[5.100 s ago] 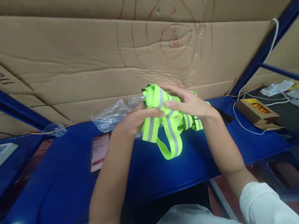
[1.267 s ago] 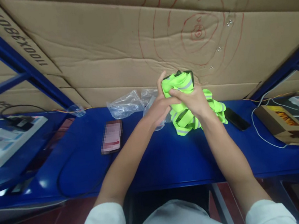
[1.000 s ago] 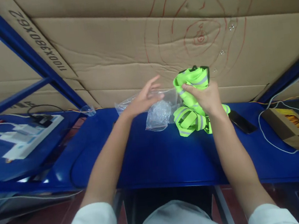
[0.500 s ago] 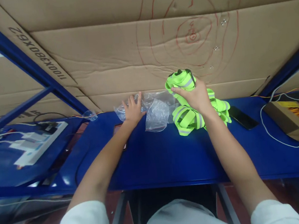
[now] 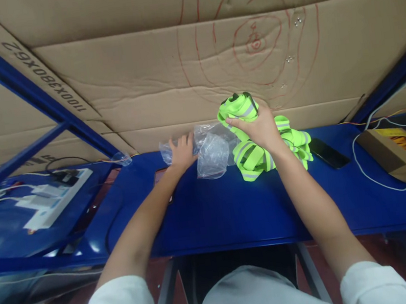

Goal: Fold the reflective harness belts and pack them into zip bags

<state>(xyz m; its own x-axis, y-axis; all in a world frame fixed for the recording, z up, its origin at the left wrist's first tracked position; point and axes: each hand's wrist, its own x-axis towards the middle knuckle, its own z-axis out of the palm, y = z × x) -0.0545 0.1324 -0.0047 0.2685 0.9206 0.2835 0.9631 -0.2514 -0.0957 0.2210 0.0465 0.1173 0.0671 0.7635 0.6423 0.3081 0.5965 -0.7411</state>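
Note:
My right hand [image 5: 264, 127] is closed round a rolled bundle of neon yellow-green reflective straps [image 5: 239, 107] with grey stripes and dark buckle-like parts. It holds the roll above the table, close to the cardboard wall. More looped reflective straps [image 5: 254, 160] of the same kind lie under and beside that hand. My left hand [image 5: 184, 153] rests palm down, its fingers stretched out over crumpled clear plastic bags [image 5: 214, 155]. Part of the plastic is hidden beneath it; the fingers do not visibly pinch it.
A cardboard sheet [image 5: 135, 81] with red-drawn rings stands behind the blue table [image 5: 226, 218]. One dark phone [image 5: 329, 153] lies right of the straps; another phone-like object [image 5: 159, 175] is partly under my left forearm. A power strip [image 5: 59, 199] and an open cardboard box [image 5: 392, 158] flank the area.
My right hand and the rolled straps have shifted slightly left. My left hand has moved a little to the right on the plastic, its fingers less spread. The view has tilted slightly.

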